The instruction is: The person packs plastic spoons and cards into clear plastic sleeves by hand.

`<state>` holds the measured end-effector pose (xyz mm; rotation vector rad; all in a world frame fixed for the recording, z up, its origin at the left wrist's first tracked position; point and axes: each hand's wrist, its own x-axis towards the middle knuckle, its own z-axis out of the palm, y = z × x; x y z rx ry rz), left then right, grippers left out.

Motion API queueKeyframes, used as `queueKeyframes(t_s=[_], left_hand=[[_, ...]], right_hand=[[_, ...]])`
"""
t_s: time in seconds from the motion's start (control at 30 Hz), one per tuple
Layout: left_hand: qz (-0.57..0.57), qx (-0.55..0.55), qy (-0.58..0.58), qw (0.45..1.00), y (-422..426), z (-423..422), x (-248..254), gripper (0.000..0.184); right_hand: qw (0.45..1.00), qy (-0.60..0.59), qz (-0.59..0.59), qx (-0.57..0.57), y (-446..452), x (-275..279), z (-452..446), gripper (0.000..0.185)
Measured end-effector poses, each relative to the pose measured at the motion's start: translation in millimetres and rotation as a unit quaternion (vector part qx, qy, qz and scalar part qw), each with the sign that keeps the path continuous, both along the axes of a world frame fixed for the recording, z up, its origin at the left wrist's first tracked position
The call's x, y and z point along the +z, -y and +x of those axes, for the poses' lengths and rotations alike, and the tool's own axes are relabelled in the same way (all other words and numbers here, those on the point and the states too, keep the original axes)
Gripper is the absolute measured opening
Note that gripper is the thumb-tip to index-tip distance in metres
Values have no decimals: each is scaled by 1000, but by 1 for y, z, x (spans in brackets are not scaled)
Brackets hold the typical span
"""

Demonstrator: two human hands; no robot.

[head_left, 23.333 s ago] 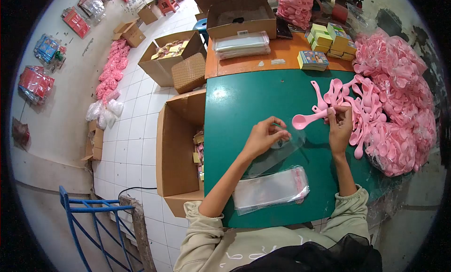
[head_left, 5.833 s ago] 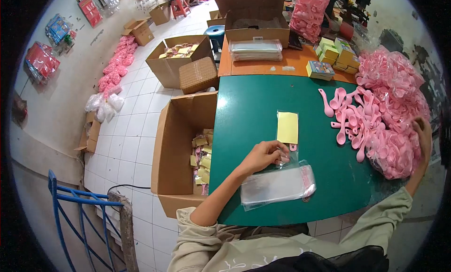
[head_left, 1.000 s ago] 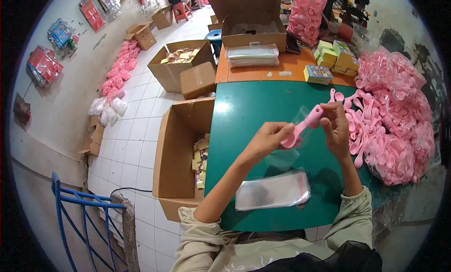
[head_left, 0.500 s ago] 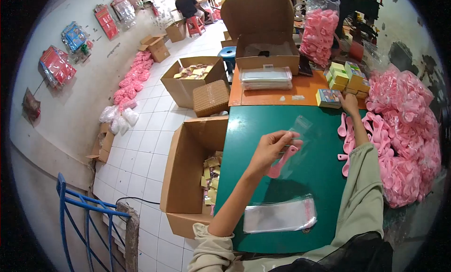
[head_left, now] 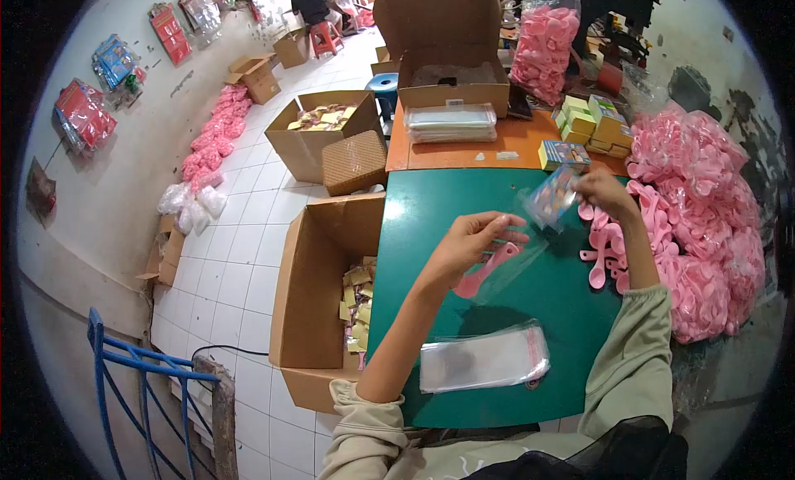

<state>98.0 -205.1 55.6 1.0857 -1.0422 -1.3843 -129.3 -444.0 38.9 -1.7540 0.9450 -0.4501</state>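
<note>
Over the green table, my left hand is closed on a clear plastic bag with a pink spoon inside it. My right hand pinches a printed card, blurred by motion, at the bag's upper end. Below my hands lies a stack of clear bags. Loose pink spoons are heaped beside my right forearm. A stack of printed cards sits on the orange surface just beyond my right hand.
An open carton holding packed pieces stands left of the table. Large bags of pink spoons line the right side. More clear bags and an open box are at the back. A person sits far off.
My right hand has come back from the card stack with a card, now near the bag. My left hand still holds the bag with the spoon. The view has shifted.
</note>
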Motion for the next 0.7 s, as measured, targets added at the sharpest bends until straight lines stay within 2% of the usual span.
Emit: queueKeyframes(t_s=[0.03,0.1,0.17,0.2,0.33,0.43,0.57,0.7], left_hand=[[-10,-3,3,1000,-1,2,2,34],[-15,-5,4,1000,-2,5,4,35],[-6,-6,2,1000,-3,7,5,35],[-7,-13,0,1000,-3,7,3,35],[-5,-33,12,999,-2,5,3,34],[6,-33,11,999,-2,4,3,33],[14,-25,5,1000,-1,3,2,34],[15,-41,64,997,-1,2,-2,35]], right_hand=[[998,-27,41,30,-18,0,-4,22],[981,-134,-7,142,-57,2,-9,18],[982,-142,-105,66,-89,-6,-13,16],[945,-232,-215,88,-87,-9,-18,21],[996,9,-91,-1,-128,45,-15,24],[978,187,-89,-30,-148,69,-2,26],[981,154,-103,48,-149,62,-1,19],[982,46,-150,105,-152,66,0,18]])
